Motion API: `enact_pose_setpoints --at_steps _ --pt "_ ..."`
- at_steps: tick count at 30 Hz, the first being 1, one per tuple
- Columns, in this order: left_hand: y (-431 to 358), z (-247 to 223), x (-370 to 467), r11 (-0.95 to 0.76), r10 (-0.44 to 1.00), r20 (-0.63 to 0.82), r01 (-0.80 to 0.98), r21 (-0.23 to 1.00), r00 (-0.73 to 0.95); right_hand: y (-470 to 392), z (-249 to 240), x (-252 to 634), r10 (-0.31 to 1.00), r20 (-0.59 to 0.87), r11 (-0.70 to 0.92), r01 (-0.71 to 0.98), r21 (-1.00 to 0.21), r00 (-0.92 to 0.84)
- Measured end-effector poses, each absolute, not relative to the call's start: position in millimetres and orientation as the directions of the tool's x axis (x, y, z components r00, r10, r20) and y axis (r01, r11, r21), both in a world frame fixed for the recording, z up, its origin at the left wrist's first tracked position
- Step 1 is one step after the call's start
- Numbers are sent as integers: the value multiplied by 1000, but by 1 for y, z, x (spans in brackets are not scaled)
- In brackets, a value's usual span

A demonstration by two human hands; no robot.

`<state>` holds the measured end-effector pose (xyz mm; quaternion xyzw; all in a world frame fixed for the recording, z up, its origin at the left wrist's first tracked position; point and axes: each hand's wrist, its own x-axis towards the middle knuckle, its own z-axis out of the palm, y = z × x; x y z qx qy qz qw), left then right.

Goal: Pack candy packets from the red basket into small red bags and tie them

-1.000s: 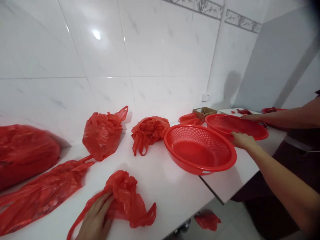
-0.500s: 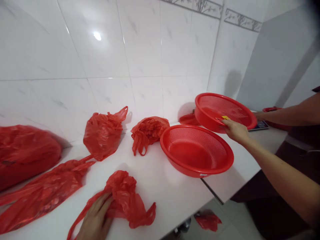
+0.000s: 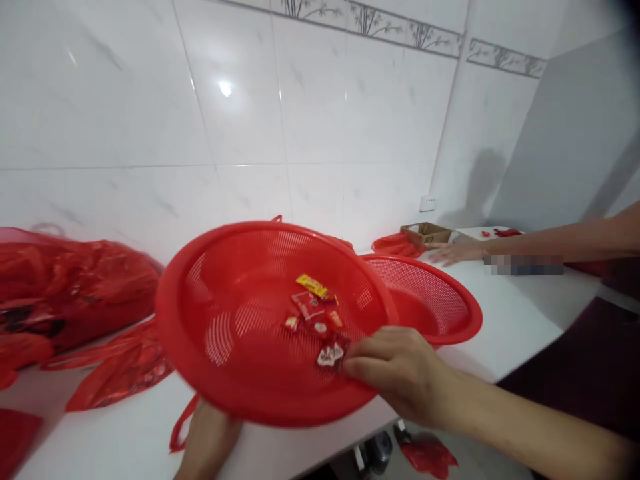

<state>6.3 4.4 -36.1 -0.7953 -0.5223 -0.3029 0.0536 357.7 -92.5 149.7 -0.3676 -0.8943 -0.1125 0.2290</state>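
My right hand (image 3: pixel 395 367) is closed on the near right rim of a red plastic colander (image 3: pixel 210 393), held tilted above the table. Several small wrapped packets (image 3: pixel 317 313) lie inside it, one with a yellow wrapper (image 3: pixel 311 285). Below the colander's near left edge is my left hand (image 3: pixel 213 430); its fingers are hidden behind the rim. Beside that hand a strip of a red plastic bag (image 3: pixel 180 427) shows, while most of that bag is covered. A second red colander (image 3: pixel 435 293) stands on the table behind my right hand.
Red plastic bags (image 3: pixel 100 287) sit along the wall at the left. A cardboard box (image 3: pixel 425 233) stands at the back right. Another person's hand (image 3: pixel 460 252) reaches over the white table (image 3: pixel 530 313). A red bag (image 3: pixel 430 457) lies on the floor.
My right hand has brought the held colander leftward and nearer, over my left hand and the bag. The other person's hand now shows flat above the table.
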Motion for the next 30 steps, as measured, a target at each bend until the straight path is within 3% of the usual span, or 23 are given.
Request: enact_pose_setpoints --at_steps 5,10,15,20,22,24,27,30 --pt "-7 -25 -17 -377 848 482 890 257 220 -104 137 344 633 347 747 663 -39 -692" --pt "-23 -21 -36 -406 852 439 890 207 286 -93 126 353 777 219 605 796 -2 -590" --pt "-40 -13 -30 -377 880 414 872 311 232 -87 110 349 909 111 389 914 115 -401" --pt "-54 25 -9 -261 961 207 848 461 184 -76 100 352 978 58 183 958 221 -201" --pt "-57 39 1 -217 975 159 831 512 157 -71 102 352 977 127 142 969 202 -170" --pt "-59 50 10 -190 981 142 827 529 135 -71 107 342 920 300 235 967 92 -253" --pt "-61 64 22 -216 976 148 821 528 162 -84 116 308 701 562 599 790 -132 -438" --pt "-65 77 33 -275 961 153 780 562 230 -91 111 268 582 558 770 621 -146 -592"
